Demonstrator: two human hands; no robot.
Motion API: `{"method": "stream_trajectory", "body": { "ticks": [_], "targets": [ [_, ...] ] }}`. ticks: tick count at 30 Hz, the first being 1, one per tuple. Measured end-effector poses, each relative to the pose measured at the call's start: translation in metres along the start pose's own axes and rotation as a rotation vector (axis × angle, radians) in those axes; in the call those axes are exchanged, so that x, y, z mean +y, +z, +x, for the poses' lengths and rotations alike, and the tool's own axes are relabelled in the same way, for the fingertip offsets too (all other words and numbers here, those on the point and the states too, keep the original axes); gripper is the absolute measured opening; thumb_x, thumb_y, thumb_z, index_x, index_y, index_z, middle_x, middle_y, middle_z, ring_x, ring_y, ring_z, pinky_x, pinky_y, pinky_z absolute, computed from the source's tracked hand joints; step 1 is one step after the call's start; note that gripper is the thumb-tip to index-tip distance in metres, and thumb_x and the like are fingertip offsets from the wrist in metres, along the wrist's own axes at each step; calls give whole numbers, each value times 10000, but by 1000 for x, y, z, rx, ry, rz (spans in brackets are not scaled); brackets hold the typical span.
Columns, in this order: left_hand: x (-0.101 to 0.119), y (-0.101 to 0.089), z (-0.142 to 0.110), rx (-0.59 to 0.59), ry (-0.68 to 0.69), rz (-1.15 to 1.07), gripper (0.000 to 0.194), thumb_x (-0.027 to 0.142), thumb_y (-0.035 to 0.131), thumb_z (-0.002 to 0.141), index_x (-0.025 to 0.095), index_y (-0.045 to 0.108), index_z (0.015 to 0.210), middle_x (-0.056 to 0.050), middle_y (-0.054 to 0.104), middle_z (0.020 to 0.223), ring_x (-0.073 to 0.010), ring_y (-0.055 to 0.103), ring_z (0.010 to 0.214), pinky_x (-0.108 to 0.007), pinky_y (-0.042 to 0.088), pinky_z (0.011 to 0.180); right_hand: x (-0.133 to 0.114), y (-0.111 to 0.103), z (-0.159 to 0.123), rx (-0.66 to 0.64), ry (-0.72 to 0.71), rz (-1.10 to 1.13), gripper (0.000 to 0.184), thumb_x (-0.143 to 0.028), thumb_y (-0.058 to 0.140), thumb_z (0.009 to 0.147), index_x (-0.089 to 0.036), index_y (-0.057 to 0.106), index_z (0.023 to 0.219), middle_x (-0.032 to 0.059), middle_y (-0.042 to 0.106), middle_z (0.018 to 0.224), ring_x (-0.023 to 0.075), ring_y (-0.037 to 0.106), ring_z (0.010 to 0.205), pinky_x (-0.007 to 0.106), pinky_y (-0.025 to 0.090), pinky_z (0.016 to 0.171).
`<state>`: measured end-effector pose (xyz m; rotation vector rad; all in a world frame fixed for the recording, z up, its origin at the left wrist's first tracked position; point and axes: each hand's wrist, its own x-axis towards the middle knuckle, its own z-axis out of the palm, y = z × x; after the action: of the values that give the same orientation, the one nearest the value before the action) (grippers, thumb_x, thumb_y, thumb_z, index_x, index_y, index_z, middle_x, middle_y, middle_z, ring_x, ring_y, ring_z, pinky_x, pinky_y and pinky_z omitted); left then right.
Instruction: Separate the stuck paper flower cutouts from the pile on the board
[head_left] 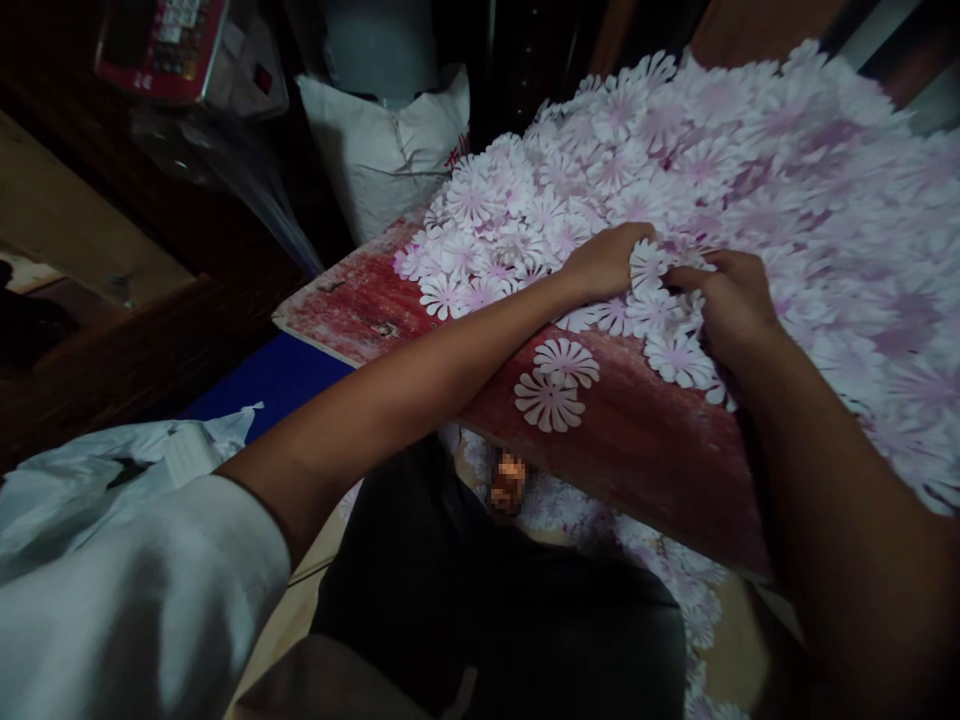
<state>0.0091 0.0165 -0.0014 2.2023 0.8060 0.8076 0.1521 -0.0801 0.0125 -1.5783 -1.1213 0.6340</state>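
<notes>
A big heap of pale pink and white fabric flower cut-outs (697,150) covers most of a worn red board (637,440). My left hand (604,262) rests on the heap's near edge with fingers curled over flowers. Just to its right, my right hand (731,305) has its fingers closed among the flowers, pinching at them. Between the two hands lies one flower (649,265) that both seem to touch. Two loose flowers (555,385) sit apart on the bare red surface below my left hand.
More flowers (675,590) lie on the floor under the board's near edge. A white sack (382,140) stands at the back, a red device (161,40) at top left, crumpled white plastic (97,470) at left, a blue surface (277,375) beside the board.
</notes>
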Motion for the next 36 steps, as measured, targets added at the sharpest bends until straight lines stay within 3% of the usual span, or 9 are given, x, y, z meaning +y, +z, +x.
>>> {"method": "stream_trajectory", "body": {
  "ticks": [12,22,36],
  "targets": [
    [-1,0,-1,5,15,30,306,367,650,905,187,736,1137,-102,782,1319,-295,697,1269,-376,518,1115,0,-2,1,-15,10,-24,166,-245,738,617,-172,681,754,17,618,668,165,544,586,339,382,572],
    [1,-1,-2,-14,22,81,340,315,615,923,168,735,1205,-116,769,1377,-310,692,1331,-400,522,1174,-2,0,-2,-27,0,-15,217,-280,722,575,-168,676,756,12,617,684,165,544,628,333,390,605],
    [3,-2,-5,6,9,19,259,314,625,904,190,724,1109,-96,781,1326,-297,694,1305,-390,518,1161,-3,0,-3,-22,6,-47,195,-269,713,603,-177,664,767,14,605,695,171,539,642,344,392,624]
  ]
}}
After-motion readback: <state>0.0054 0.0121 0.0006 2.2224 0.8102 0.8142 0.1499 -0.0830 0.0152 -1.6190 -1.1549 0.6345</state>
